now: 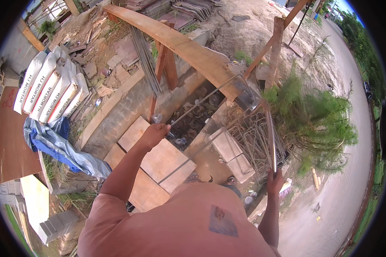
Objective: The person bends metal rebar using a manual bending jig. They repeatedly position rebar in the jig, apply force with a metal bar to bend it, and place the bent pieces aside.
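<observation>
My left hand [155, 135] is closed round a thin steel rod [201, 104], which slants up to a metal plate [246, 101] at the near end of a long wooden plank [176, 40]. The rod has a sharp bend just above that plate. Another straight length of thin rod [201, 150] runs from the plate down to the left, over some flat boxes [154, 160]; whether both are one piece, I cannot tell. My right hand [275, 181] grips the lower end of a shiny metal bar [269, 132], whose far end meets the plate.
A heap of bent rods [255, 135] lies beneath the plate, beside a leafy green branch [311, 118]. Long straight bars [143, 55] lean by the plank. White sacks [51, 88] and a blue tarp [64, 147] are left; a road [339, 171] runs right.
</observation>
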Demonstrator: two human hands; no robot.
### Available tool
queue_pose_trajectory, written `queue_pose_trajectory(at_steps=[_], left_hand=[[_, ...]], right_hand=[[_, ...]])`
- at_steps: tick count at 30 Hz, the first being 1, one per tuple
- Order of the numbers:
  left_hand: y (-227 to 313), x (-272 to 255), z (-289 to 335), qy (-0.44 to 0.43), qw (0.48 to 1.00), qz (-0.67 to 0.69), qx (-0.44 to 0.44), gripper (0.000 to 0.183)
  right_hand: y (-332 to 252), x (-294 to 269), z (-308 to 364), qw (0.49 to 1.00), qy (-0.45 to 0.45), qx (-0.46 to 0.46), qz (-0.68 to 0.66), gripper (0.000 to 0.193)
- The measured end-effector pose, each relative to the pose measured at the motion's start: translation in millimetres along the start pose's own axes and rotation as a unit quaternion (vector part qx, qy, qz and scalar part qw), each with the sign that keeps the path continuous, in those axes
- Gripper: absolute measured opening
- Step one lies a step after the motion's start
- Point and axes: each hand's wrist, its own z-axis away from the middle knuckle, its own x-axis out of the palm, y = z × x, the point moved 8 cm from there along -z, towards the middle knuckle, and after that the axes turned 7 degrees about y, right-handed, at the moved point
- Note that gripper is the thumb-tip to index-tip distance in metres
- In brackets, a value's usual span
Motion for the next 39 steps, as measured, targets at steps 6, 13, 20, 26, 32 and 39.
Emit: queue_pose_trajectory(at_steps=[6, 13, 20, 26, 32, 39], left_hand=[[51, 0, 69, 0.045, 0.988, -0.055, 0.135, 0.035], [97, 40, 65, 0.063, 0.931, 0.325, 0.154, 0.032], [234, 113, 87, 0.008, 0.850, 0.472, 0.233, 0.024], [299, 124, 108, 0.040, 0.838, 0.331, 0.432, 0.020], [393, -27, 88, 0.434, 0.613, 0.056, 0.658, 0.050], [492, -5, -33, 0.183, 0.786, -0.010, 0.591, 0.056]], right_hand=[[-30, 32, 18, 0.977, -0.041, 0.117, -0.173, 0.030], [-156, 90, 38, 0.882, -0.166, 0.118, -0.424, 0.021], [-223, 75, 28, 0.814, -0.192, 0.161, -0.525, 0.015], [-165, 22, -3, 0.861, 0.016, 0.169, -0.480, 0.013], [-64, -29, -10, 0.896, 0.030, 0.174, -0.406, 0.018], [-18, -43, -9, 0.910, -0.061, 0.214, -0.350, 0.021]])
